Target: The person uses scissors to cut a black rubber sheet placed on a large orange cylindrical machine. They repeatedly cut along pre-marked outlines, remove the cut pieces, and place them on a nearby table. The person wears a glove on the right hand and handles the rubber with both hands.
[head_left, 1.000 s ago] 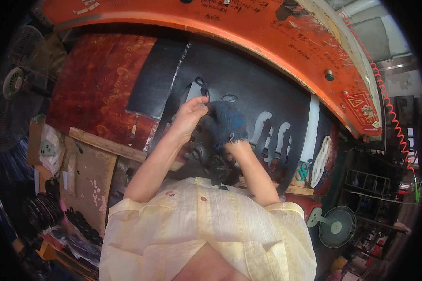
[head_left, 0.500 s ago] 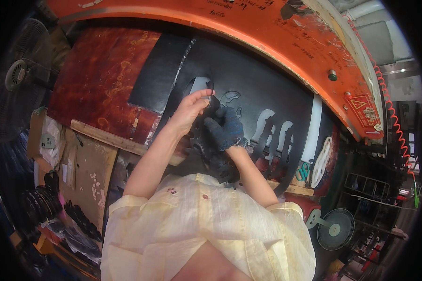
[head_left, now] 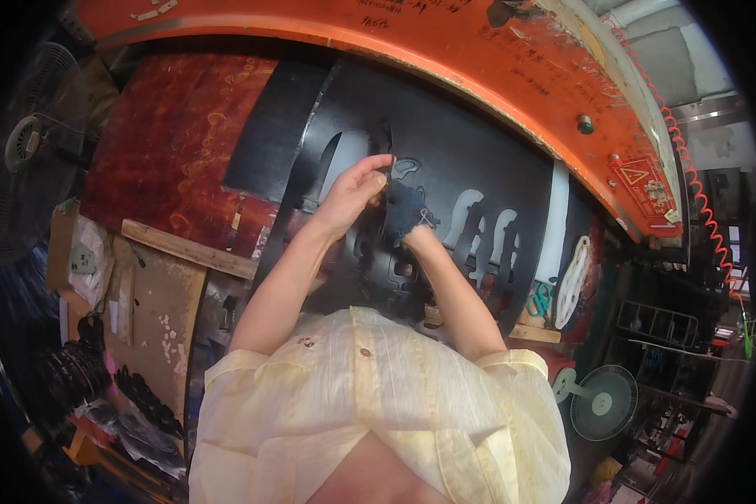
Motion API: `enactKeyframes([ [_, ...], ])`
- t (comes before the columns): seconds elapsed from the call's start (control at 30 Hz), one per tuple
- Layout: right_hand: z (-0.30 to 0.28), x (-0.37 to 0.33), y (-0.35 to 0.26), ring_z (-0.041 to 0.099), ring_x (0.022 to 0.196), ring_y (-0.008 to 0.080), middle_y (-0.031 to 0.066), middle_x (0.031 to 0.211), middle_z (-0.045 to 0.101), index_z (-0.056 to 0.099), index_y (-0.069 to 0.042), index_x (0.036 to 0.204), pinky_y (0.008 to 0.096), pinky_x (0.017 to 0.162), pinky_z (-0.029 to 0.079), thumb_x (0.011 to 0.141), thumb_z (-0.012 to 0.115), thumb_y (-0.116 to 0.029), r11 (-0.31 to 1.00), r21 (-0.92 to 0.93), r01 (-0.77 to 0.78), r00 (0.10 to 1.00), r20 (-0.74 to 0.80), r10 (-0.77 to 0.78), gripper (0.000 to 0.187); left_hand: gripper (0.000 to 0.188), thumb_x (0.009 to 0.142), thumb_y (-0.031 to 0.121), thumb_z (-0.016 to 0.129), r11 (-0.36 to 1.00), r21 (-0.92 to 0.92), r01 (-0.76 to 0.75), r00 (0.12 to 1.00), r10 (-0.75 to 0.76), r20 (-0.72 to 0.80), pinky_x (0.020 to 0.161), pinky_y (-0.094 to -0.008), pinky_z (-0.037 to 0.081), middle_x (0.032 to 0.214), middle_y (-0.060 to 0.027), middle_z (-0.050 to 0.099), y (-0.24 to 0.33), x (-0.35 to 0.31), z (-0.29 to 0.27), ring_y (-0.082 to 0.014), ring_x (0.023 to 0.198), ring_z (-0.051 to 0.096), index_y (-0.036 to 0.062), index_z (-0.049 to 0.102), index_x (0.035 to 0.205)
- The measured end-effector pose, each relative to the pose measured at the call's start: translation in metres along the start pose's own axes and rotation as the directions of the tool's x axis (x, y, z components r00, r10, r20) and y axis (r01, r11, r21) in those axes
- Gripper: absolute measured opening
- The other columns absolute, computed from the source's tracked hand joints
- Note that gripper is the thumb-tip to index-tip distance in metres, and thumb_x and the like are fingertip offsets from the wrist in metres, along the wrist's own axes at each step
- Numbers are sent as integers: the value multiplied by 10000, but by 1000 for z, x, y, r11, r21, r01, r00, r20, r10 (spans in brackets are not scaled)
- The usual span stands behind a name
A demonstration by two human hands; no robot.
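My bare left hand is over a black sheet, its fingers bent toward the thumb. A thin dark edge rises by its fingertips; whatever is between them is hidden. Close on its right is my right hand in a dark blue knitted glove, its fingers lost against the black material. Several curved shapes are cut through the sheet, among them a long pale cut-out beside my left hand and wavy cut-outs to the right. A small outlined piece lies just beyond the glove.
An orange machine beam spans the far side. Red-brown board lies left, with a wooden strip along its near edge. Teal-handled scissors and a white perforated piece are at the right. A fan stands at lower right.
My gloved right hand has shifted slightly away from me and turned. My left hand has moved a little right. Dark pieces below my hands no longer show there; outlined cuts now show.
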State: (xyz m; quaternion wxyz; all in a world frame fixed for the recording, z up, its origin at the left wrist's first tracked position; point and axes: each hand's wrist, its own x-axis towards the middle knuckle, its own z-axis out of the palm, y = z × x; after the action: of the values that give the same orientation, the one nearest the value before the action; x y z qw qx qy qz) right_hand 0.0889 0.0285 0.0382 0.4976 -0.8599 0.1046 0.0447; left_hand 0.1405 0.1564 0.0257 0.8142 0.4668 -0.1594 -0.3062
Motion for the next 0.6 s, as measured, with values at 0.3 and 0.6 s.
enactKeyframes([
  [0.3, 3, -33, -5, 596, 701, 137, 70, 845, 633, 609, 11, 1028, 253, 595, 469, 807, 589, -123, 518, 720, -462, 859, 508, 59, 260, 449, 942, 273, 517, 963, -189, 195, 947, -234, -218, 759, -251, 440, 991, -5, 563, 19, -68, -16, -89, 904, 525, 84, 412, 1336],
  [0.6, 31, -26, -17, 557, 654, 110, 49, 824, 618, 588, -7, 918, 252, 562, 462, 752, 688, -108, 664, 650, -370, 924, 333, 188, 218, 181, 929, 149, 541, 977, 2, 212, 889, -192, -416, 513, -182, 460, 799, 29, 559, 20, -116, -23, -35, 644, 540, 56, 602, 1072],
])
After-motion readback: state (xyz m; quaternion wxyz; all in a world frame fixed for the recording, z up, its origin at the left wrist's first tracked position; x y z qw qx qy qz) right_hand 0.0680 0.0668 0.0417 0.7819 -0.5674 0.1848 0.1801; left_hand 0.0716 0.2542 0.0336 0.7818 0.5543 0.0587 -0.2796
